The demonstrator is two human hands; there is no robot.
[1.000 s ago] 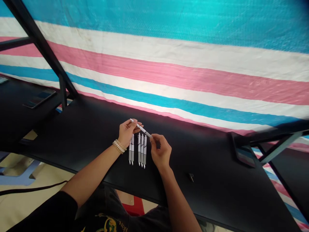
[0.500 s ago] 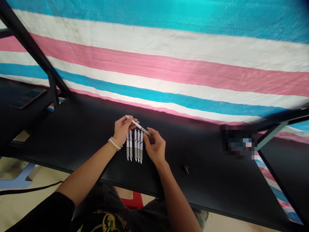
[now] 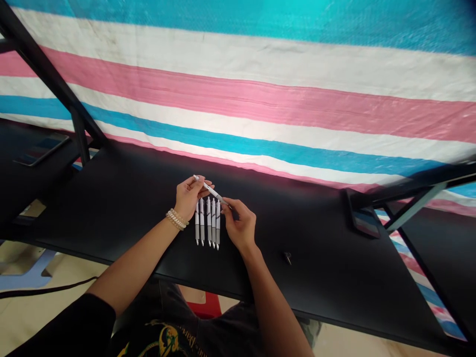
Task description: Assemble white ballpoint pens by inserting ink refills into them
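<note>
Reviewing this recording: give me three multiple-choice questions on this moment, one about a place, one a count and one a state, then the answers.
1. Where are the beaded bracelets?
A. On the left wrist
B. On the right wrist
C. On the table

2. How many white-and-grey pens lie in the row on the black table?
A. Three
B. Five
C. Eight

3. What state is the pen above the row in?
A. Lying flat on the table
B. Standing upright
C. Held up by both hands

Answers:
1. A: the bracelets circle the wrist of the left hand.
2. B: five separate pens lie side by side, tips toward the person.
3. C: the left hand grips it while the fingers of the right hand pinch its far end.
</note>
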